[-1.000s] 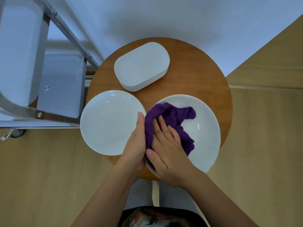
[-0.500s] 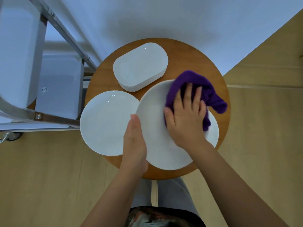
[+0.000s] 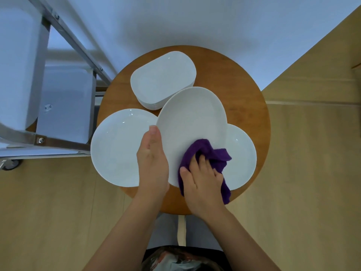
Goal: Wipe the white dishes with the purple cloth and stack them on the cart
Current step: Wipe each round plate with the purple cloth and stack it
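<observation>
On the round wooden table [image 3: 246, 98], my left hand [image 3: 152, 163] grips the left rim of a white round plate [image 3: 192, 118] and holds it tilted up. My right hand [image 3: 203, 182] clutches the purple cloth [image 3: 214, 153] and presses it against the plate's near part. A second round plate [image 3: 243, 155] lies under it on the right. A third round plate [image 3: 117, 147] lies flat on the left. A stack of several white rounded-rectangle dishes [image 3: 163, 79] sits at the back.
The cart [image 3: 64, 102] stands left of the table, with a grey metal frame [image 3: 64, 30], white shelves and a caster wheel [image 3: 11, 164]. A white wall is behind the table. Wooden flooring surrounds it.
My right hand has drawn the cloth from the plate's far right side back to its near edge. The gripped plate now sits higher and more tilted, uncovering a plate beneath.
</observation>
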